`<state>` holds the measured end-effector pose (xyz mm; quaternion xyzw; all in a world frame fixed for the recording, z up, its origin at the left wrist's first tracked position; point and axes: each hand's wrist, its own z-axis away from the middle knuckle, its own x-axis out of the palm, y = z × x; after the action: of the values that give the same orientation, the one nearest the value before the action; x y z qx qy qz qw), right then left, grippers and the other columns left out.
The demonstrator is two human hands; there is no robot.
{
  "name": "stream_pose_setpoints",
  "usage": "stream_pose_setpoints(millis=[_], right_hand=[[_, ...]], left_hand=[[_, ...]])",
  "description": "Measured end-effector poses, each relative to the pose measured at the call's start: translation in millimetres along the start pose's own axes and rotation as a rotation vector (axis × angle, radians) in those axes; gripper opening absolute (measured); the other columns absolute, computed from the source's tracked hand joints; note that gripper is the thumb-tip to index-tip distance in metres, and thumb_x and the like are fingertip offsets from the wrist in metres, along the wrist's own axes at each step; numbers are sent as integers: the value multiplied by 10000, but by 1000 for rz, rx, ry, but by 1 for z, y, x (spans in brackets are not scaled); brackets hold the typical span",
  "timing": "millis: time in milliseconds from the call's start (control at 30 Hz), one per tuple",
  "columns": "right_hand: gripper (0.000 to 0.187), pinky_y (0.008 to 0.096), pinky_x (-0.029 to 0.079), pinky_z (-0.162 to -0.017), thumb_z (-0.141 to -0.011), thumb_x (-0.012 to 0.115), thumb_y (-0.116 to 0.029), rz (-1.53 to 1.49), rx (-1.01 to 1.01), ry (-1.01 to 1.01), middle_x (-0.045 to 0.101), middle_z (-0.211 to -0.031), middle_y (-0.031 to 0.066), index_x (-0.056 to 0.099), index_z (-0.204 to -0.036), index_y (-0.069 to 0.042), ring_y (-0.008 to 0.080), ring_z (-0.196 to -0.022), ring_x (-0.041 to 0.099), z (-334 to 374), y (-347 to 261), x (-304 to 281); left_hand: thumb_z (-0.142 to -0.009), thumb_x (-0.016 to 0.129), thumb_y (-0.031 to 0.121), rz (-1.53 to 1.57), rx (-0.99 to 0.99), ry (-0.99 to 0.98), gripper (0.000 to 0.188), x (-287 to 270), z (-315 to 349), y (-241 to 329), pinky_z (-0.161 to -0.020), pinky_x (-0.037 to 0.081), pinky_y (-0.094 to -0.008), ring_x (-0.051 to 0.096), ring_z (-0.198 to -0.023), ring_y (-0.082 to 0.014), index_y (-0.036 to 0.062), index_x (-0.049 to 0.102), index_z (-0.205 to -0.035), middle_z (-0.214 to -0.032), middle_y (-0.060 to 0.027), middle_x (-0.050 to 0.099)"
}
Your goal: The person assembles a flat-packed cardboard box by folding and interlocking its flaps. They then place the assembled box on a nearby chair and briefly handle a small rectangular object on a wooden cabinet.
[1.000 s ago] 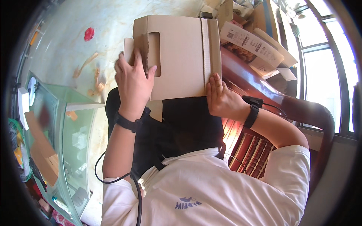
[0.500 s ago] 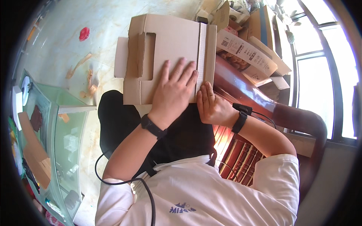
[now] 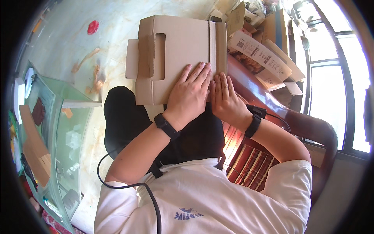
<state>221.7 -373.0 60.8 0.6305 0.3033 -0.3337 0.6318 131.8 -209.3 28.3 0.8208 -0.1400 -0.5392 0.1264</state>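
Note:
A flattened brown cardboard box [image 3: 183, 46] lies across my lap, with a rectangular cut-out near its left side and folded flaps along that edge. A pale ridged strip [image 3: 212, 43] runs down its right part, beside a narrow right-hand flap [image 3: 221, 46]. My left hand [image 3: 190, 93] rests flat on the near part of the cardboard, fingers stretched, their tips close to the strip. Close beside it, my right hand [image 3: 229, 99] lays its straightened fingers on the near end of the narrow flap. Any underside contact is hidden.
A dark red wooden armrest [image 3: 257, 80] curves along my right, with opened cardboard boxes [image 3: 261, 58] behind it. On the left stands a glass cabinet [image 3: 72, 144] with things on top. A red scrap [image 3: 92, 27] and tan scraps [image 3: 95, 78] lie on the floor. A black cable [image 3: 128, 186] crosses my left arm.
My left hand has slid right and nearer to me, toward the strip. The fingers of my right hand have straightened and moved further onto the narrow flap.

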Motion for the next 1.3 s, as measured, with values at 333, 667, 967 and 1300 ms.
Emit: stream_pose_setpoints(millis=[333, 667, 967, 1300], right_hand=[[402, 522, 529, -1040, -894, 569, -154, -82, 2, 169, 663, -1181, 330, 638, -1144, 152, 456, -1179, 644, -1, 11, 7], [375, 472, 474, -1117, -923, 545, -125, -245, 336, 132, 628, -1296, 268, 603, -1215, 103, 399, -1281, 588, -16, -6, 2], [372, 395, 515, -1074, -926, 553, -123, -200, 307, 144, 626, -1301, 278, 616, -1223, 91, 386, -1279, 595, -14, 2, 18], [432, 385, 587, -942, -753, 621, 81, -604, 608, 417, 683, -1256, 204, 665, -1181, 36, 321, -1217, 654, -16, 1, 20]], left_hand=[[-933, 599, 194, 40, -11, -32, 610, -2, 4, -3, -1237, 241, -481, 377, -1477, -284, -49, 446, -1472, -1573, -168, 418], [-904, 608, 239, -39, -20, -75, 695, 2, 7, 7, -1261, 188, -464, 287, -1523, -308, -66, 404, -1494, -1611, -200, 338], [-896, 642, 259, -39, -55, -90, 720, 3, 6, 10, -1264, 185, -453, 275, -1523, -332, -76, 404, -1488, -1607, -228, 322], [-880, 668, 272, -49, -79, -109, 758, -1, 4, 15, -1262, 189, -444, 263, -1525, -340, -113, 396, -1475, -1609, -247, 307]])
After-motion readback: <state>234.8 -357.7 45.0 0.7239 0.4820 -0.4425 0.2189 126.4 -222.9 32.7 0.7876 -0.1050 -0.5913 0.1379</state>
